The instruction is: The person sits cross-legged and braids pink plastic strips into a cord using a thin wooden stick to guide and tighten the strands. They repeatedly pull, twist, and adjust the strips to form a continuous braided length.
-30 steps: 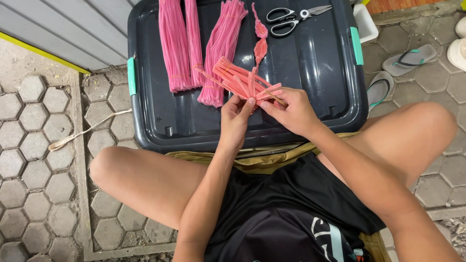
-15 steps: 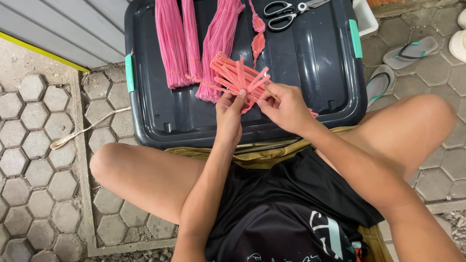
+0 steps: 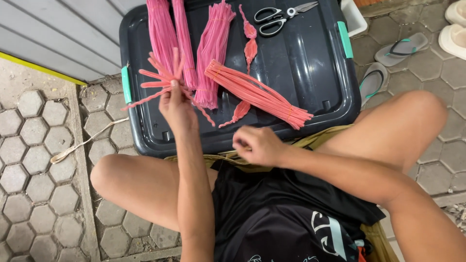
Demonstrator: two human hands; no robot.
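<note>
1. Holding a small fan of pink stems (image 3: 160,80) in our left hand (image 3: 177,104), fingers pinched on the gathered ends, raised just above the left part of the dark bin lid (image 3: 310,63). Stems splay out up and to the left.
2. Our right hand (image 3: 257,144) sits near the lid's front edge, over our lap, fingers loosely curled; can't tell if it holds anything.
3. Done so far, we'd judge: two small twisted pink pieces (image 3: 250,41) lie on the lid nr the scissors (image 3: 281,13), a third (image 3: 238,112) further front.
4. Left, as far as we can see: plenty. One loose bundle (image 3: 257,93) lies slantwise mid-lid, and long pink bunches (image 3: 187,36) lie at the back, apparently unworked.
5. So, approx early stage; most stock remains.
</note>
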